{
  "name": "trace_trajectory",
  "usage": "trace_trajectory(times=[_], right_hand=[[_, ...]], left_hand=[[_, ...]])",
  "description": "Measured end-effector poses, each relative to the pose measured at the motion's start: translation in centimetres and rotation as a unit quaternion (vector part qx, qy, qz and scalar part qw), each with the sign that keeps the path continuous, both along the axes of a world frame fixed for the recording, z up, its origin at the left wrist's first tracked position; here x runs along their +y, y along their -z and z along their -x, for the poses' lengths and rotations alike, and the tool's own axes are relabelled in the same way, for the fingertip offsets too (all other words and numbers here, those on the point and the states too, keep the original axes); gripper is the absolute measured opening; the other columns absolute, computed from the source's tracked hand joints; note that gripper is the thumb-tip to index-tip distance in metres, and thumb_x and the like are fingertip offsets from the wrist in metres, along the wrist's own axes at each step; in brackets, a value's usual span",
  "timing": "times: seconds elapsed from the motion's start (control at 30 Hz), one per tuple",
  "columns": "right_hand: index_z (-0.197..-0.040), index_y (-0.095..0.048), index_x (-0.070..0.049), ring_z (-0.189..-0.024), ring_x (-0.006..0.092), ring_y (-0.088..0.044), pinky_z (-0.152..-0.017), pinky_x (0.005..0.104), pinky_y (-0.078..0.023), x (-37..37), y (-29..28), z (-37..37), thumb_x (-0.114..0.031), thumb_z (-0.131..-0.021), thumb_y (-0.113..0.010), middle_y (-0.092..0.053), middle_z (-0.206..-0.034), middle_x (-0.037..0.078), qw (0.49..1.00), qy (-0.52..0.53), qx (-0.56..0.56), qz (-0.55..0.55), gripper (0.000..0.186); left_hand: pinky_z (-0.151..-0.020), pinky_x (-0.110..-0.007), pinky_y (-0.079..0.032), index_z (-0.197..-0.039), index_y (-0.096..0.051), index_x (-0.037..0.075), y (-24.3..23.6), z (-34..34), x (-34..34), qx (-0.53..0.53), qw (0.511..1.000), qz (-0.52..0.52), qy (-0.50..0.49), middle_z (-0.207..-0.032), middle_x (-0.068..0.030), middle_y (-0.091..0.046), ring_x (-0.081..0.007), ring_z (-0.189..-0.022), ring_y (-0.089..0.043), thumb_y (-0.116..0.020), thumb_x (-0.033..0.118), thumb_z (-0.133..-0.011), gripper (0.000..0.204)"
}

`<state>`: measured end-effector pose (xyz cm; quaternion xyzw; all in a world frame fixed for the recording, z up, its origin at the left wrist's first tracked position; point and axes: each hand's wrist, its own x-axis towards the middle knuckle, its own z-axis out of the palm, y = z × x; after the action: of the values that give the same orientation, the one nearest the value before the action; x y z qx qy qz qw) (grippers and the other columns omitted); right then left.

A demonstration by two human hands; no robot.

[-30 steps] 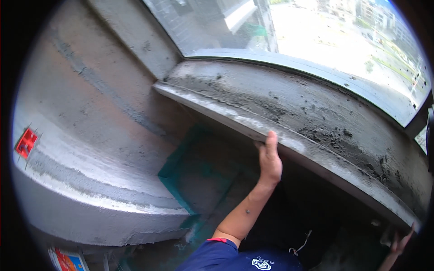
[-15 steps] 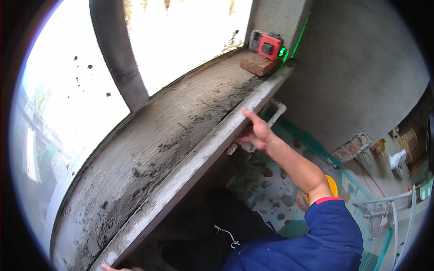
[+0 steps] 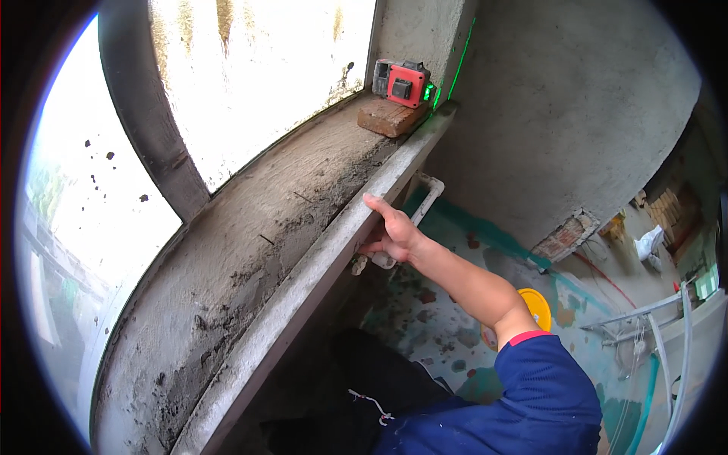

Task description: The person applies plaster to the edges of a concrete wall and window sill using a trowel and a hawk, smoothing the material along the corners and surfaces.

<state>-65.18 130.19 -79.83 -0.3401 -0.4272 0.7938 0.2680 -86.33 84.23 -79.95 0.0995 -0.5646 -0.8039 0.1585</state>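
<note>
Clamps a long grey bar point(image 3: 307, 280) in the right hand point(image 3: 400, 233), thumb on top and fingers point(image 3: 372, 247) against its lower side. Cannot tell how the left hand's fingers stand, out of view. Along the front of the rough sill point(image 3: 250, 262), under the window point(image 3: 265, 76): the same bar, slanting from upper right to lower left. Near its far end: a red laser level point(image 3: 406, 85) on a brick point(image 3: 388, 118). Beside the forearm point(image 3: 470, 282), on the stained floor point(image 3: 447, 334): a yellow bucket point(image 3: 538, 305).

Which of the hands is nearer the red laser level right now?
Right. The right hand holds the long grey bar, below the red laser level in the picture; the left hand is out of view, its exact place unknown.
</note>
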Motion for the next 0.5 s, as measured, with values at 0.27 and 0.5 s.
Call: trace_trajectory(times=[0.27,0.5], right_hand=[[-0.128,-0.047,-0.003,-0.107,0.0345,-0.054,-0.076,0.0576,-0.051,-0.4,0.2,3.6,-0.046,-0.080,-0.068,-0.053,-0.124,0.016,0.998,0.048,-0.026,0.000,0.068],[-0.136,-0.042,-0.013,-0.118,0.0274,-0.048,-0.095,0.0476,-0.040,3.7,2.3,-0.7,-0.062,-0.078,-0.059,-0.051,-0.130,0.010,0.999,0.009,-0.043,0.011,0.078]], left_hand=[[-0.103,-0.044,-0.034,-0.136,-0.039,-0.002,-2.1,-0.7,1.7,-0.061,0.994,-0.085,-0.003,-0.133,-0.0184,-0.045,-0.0310,-0.121,-0.044,-0.051,0.047,-0.091,0.068],[-0.114,-0.035,-0.015,-0.145,-0.020,-0.003,2.4,2.0,-0.9,-0.046,0.990,0.131,-0.033,-0.151,-0.0144,-0.023,-0.0255,-0.138,-0.022,-0.034,0.058,-0.095,0.080]])
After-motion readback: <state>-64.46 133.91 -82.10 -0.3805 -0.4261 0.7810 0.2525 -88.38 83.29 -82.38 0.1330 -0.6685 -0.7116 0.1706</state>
